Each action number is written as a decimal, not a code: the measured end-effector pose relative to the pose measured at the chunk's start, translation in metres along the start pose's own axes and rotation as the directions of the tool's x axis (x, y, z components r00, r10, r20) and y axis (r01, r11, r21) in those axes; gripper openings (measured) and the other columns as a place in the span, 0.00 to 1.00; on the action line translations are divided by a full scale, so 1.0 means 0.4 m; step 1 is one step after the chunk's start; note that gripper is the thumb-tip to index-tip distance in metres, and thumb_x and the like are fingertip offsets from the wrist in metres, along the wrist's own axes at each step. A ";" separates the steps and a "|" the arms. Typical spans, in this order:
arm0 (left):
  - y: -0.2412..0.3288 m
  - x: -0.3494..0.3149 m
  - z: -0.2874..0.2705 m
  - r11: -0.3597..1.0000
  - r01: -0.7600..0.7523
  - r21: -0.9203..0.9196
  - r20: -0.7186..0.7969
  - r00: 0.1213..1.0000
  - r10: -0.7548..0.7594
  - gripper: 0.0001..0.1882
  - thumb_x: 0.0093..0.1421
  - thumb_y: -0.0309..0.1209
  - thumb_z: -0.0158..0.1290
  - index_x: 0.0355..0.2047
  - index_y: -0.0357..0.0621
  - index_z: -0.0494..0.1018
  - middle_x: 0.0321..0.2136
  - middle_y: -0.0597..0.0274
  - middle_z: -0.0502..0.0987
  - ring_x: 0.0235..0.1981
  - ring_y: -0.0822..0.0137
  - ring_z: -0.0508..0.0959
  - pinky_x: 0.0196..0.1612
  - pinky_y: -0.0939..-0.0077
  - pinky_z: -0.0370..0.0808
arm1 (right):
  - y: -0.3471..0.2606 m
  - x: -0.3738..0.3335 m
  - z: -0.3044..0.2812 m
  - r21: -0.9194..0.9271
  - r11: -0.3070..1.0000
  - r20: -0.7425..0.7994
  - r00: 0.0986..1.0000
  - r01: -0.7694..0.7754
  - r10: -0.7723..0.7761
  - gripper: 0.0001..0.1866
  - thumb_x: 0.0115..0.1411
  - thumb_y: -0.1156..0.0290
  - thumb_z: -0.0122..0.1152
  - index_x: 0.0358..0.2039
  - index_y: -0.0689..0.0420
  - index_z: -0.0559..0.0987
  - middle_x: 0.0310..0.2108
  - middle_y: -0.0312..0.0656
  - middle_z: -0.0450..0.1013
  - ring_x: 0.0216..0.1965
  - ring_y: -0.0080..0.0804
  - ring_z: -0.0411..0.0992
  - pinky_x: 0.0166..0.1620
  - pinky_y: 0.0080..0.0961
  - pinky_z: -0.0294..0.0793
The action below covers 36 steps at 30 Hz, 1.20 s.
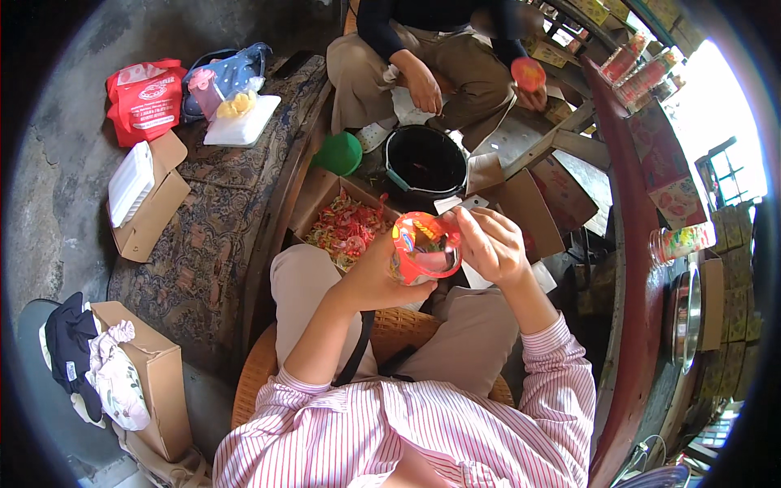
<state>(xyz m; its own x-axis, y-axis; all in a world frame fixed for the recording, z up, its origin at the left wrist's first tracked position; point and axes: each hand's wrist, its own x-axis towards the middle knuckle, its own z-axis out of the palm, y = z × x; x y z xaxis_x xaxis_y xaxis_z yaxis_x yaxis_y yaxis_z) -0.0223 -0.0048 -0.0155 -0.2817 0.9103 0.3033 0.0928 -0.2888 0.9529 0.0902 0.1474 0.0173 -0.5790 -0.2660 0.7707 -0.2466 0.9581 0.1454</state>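
My left hand (377, 275) is wrapped round a clear plastic jar (423, 272) with red and yellow printing, tilted so that its round rim faces up at me. On the jar's right side, my right hand (493, 246) has thumb and fingertips pinched together close to the red edge. Whatever lies between those fingertips is too small to make out. Just beyond the jar, an open cardboard box (303, 213) holds a heap of small red and yellow wrapped sweets (346, 228). Part of this heap is hidden by my left hand and the jar.
A black bucket (425, 163) and a green tub (338, 154) stand ahead. Across from me sits a person, one hand (533, 98) near a round red object (528, 74). Filled jars (683, 241) line the red ledge at right. Cartons, bags and patterned matting lie left.
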 end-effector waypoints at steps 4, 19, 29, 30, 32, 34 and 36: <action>0.017 -0.011 -0.020 0.944 0.306 -0.120 0.318 0.913 -0.255 0.30 0.39 0.28 0.59 0.45 0.39 0.64 0.35 0.63 0.72 0.36 0.73 0.72 0.41 0.77 0.68 | 0.001 0.001 0.001 0.030 0.999 -0.042 0.998 0.037 -0.036 0.24 0.43 0.76 0.56 0.43 0.68 0.69 0.27 0.42 0.74 0.31 0.32 0.74 0.34 0.23 0.73; -0.020 0.011 -0.029 0.991 0.009 -0.131 -0.019 1.000 -0.011 0.37 0.39 0.22 0.57 0.52 0.40 0.56 0.43 0.62 0.66 0.44 0.75 0.66 0.46 0.77 0.65 | 0.017 0.007 -0.022 -0.058 0.998 0.004 1.000 -0.005 0.005 0.23 0.42 0.77 0.58 0.42 0.68 0.70 0.27 0.42 0.74 0.31 0.32 0.73 0.33 0.23 0.74; 0.001 0.009 -0.005 0.988 0.132 -0.074 0.022 0.991 -0.131 0.34 0.38 0.26 0.60 0.47 0.39 0.61 0.37 0.62 0.72 0.38 0.71 0.73 0.44 0.74 0.68 | 0.002 0.000 -0.013 -0.049 0.999 0.036 0.999 -0.008 0.010 0.22 0.42 0.76 0.57 0.41 0.67 0.71 0.26 0.40 0.74 0.31 0.30 0.73 0.35 0.22 0.72; -0.002 0.007 -0.006 0.987 0.139 -0.082 0.041 0.990 -0.136 0.34 0.38 0.26 0.61 0.47 0.39 0.61 0.38 0.62 0.72 0.38 0.71 0.73 0.44 0.73 0.68 | 0.002 -0.001 -0.012 -0.041 0.999 0.035 0.999 -0.007 0.009 0.22 0.42 0.76 0.57 0.41 0.67 0.71 0.25 0.40 0.74 0.31 0.29 0.73 0.35 0.22 0.72; 0.000 0.006 -0.003 0.991 0.085 -0.108 0.029 0.996 -0.082 0.34 0.37 0.25 0.61 0.47 0.39 0.61 0.38 0.61 0.72 0.40 0.70 0.72 0.45 0.73 0.67 | 0.003 -0.004 -0.009 -0.027 1.000 0.019 1.000 -0.006 0.006 0.21 0.42 0.76 0.56 0.41 0.67 0.71 0.25 0.40 0.74 0.31 0.30 0.74 0.35 0.22 0.72; 0.000 0.005 -0.005 0.991 0.059 -0.120 0.048 0.997 -0.053 0.35 0.37 0.25 0.61 0.48 0.39 0.60 0.39 0.61 0.71 0.41 0.70 0.72 0.47 0.73 0.66 | 0.003 -0.005 -0.006 -0.016 1.000 -0.002 1.000 0.004 -0.004 0.21 0.43 0.76 0.56 0.41 0.68 0.71 0.25 0.40 0.74 0.31 0.30 0.74 0.35 0.22 0.72; -0.002 0.002 -0.012 0.991 0.062 -0.119 0.098 0.994 -0.050 0.36 0.37 0.24 0.61 0.49 0.38 0.59 0.40 0.61 0.71 0.43 0.70 0.71 0.48 0.73 0.66 | 0.004 -0.005 -0.004 -0.006 1.000 -0.029 0.999 0.022 -0.022 0.21 0.44 0.76 0.56 0.41 0.68 0.71 0.26 0.40 0.74 0.30 0.30 0.74 0.34 0.22 0.72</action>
<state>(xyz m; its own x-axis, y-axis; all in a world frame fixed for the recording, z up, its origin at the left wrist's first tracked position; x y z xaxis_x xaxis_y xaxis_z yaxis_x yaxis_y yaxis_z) -0.0271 -0.0052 -0.0161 -0.1906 0.9483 0.2536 -0.0389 -0.2654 0.9633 0.0924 0.1495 0.0169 -0.5506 -0.2842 0.7849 -0.2546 0.9526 0.1663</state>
